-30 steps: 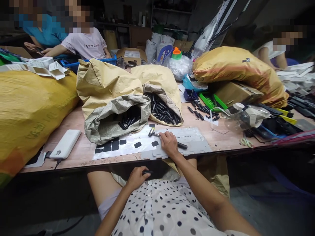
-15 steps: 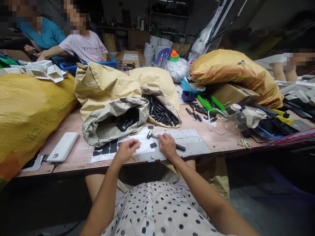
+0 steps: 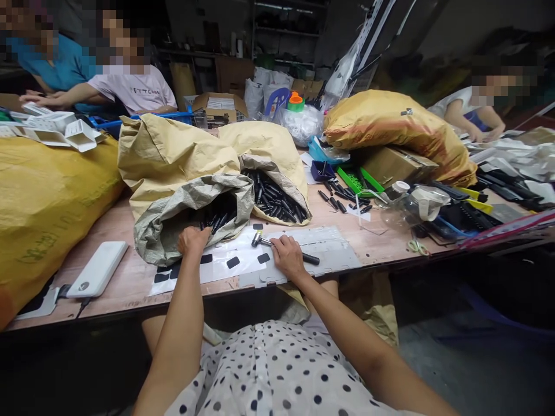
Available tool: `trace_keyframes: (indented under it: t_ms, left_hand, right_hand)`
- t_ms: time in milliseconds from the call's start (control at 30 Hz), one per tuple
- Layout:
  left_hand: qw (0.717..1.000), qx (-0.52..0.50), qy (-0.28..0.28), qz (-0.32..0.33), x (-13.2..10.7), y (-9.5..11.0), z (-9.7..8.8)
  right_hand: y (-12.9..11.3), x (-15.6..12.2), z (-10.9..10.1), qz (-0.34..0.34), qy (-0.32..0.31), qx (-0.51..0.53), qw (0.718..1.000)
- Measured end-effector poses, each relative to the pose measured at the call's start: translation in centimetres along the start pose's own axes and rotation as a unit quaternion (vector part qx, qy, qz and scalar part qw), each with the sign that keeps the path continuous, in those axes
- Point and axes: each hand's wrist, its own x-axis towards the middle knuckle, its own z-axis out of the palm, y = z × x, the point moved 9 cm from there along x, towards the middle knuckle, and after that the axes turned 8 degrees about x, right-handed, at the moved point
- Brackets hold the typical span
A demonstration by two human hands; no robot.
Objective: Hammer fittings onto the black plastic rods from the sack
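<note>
My right hand (image 3: 287, 256) lies closed over the handle of a small hammer (image 3: 259, 240) on a white sheet (image 3: 333, 248) at the table's front edge. My left hand (image 3: 193, 238) reaches into the mouth of the nearer grey-lined sack (image 3: 173, 222), which holds black cylindrical parts (image 3: 217, 218); its fingers are bent and partly hidden, so I cannot see what they grip. A second open sack (image 3: 277, 150) just behind is also full of black parts (image 3: 273, 199). Black stickers (image 3: 233, 262) lie on the backing sheet between my hands.
A big yellow sack (image 3: 47, 202) fills the left, with a white power bank (image 3: 97, 268) beside it. Another yellow sack (image 3: 390, 124) on a carton, green trays (image 3: 359, 179), loose black parts and plastic pieces crowd the right. Other people sit at the far left and far right.
My left hand rose from my lap, crossed the sticker sheet and went into the nearer sack's mouth. My right hand stayed on the hammer. The view shifted slightly right.
</note>
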Motion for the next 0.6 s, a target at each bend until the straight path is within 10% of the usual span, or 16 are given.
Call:
trace_keyframes:
  t_ms: [167, 333, 600]
  left_hand:
    - [0.993, -0.020, 0.084, 0.074, -3.8, 1.3, -2.0]
    - [0.942, -0.060, -0.077, 0.321, -10.2, 5.2, 3.0]
    - [0.924, -0.037, -0.110, 0.363, -11.9, 4.8, 6.0]
  right_hand:
    - [0.0, 0.1, 0.0, 0.004, -0.011, 0.001, 1.000]
    - [0.1, 0.0, 0.0, 0.013, -0.018, 0.003, 1.000]
    - [1.2, 0.5, -0.1, 0.045, -0.030, 0.079, 0.995]
